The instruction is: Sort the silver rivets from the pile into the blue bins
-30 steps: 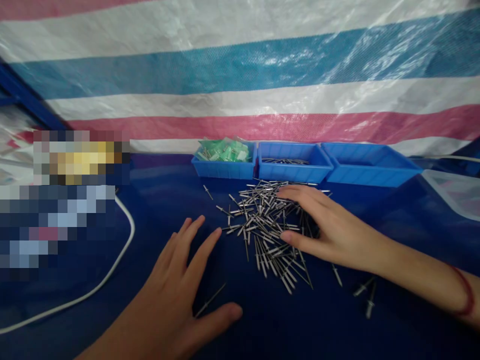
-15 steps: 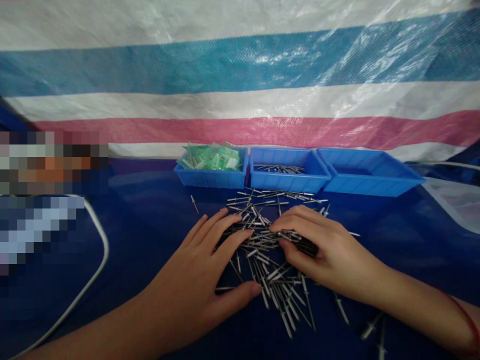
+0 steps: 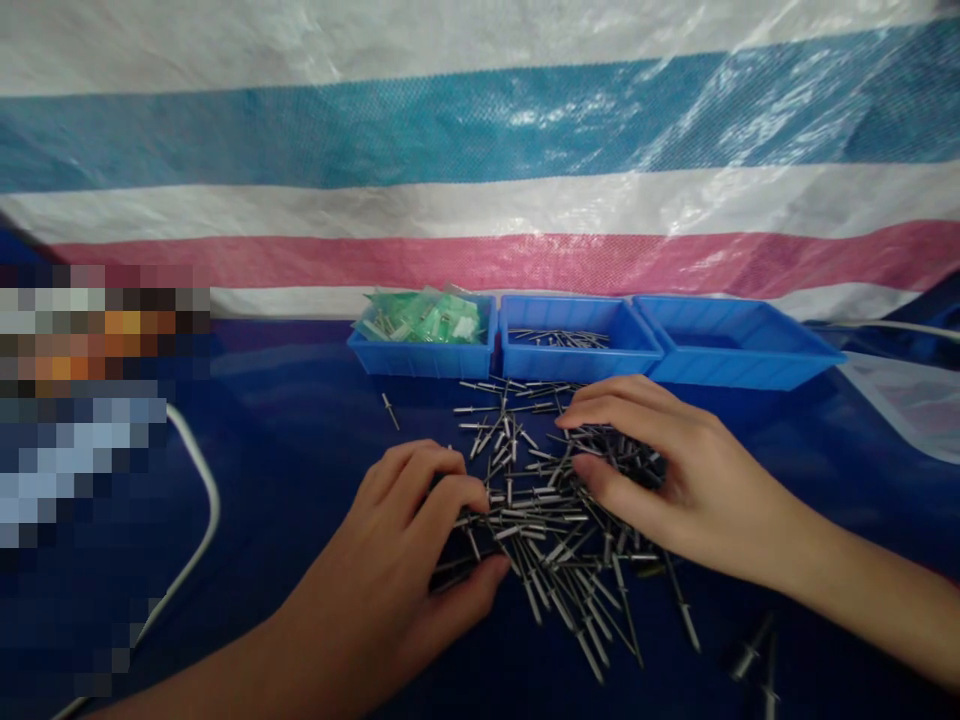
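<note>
A loose heap of silver pop rivets lies across the blue table in front of me, pointing every which way. My left hand rests at the heap's left edge, fingers bent and thumb apart, with a few rivets in the gap between them. Over the right side of the heap reaches my right hand; its thumb and fingers are spread around several rivets without closing on them. The palm side of this hand is hidden. One rivet lies alone at the upper left.
Behind the heap stand three blue bins: the left bin holds green-and-clear plastic packets, the middle bin some rivets, and the right bin shows a bare floor. A white cable curves along the left. Striped sheeting hangs behind.
My right hand has moved slightly up and right, its fingers opening away from the rivets it pinched. My left hand has drawn down, its fingers bending more. Rivets in the heap have shifted.
</note>
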Demonstrator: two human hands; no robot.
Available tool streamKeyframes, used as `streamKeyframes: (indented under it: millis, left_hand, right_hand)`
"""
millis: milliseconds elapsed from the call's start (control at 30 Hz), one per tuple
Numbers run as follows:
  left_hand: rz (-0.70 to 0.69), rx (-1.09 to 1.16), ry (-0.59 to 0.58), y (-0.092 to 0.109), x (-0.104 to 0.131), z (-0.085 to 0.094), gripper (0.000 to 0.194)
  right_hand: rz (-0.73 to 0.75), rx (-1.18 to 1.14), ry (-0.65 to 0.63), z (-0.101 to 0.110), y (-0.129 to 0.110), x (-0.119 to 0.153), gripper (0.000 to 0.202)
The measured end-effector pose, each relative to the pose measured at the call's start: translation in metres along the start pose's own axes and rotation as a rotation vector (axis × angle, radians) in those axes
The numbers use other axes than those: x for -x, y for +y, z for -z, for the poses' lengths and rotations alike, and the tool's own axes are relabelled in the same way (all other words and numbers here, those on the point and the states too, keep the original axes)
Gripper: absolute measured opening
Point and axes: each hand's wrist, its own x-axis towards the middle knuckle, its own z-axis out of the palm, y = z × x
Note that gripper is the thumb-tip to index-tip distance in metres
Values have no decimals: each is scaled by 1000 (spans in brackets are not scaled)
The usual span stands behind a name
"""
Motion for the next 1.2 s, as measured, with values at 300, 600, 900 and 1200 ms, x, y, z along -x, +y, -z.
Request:
streamKeyframes:
  millis: [300,600,900,1200]
  left_hand:
    - [75,-129,63,-6,7,-6,49]
    - [313,-263,19,-36,-3,-7,74]
    - [165,-230,-157,-38,-6,-7,81]
    - [-155,-105,-324,-23,-4,2,124]
  right_hand:
    - [-144,203,-15,43,7,37,39]
    - [-319,388,-193,36,15,142,118]
    - [-169,342,-222,24,13,95,128]
    - [-162,281,-259,8,6,74,125]
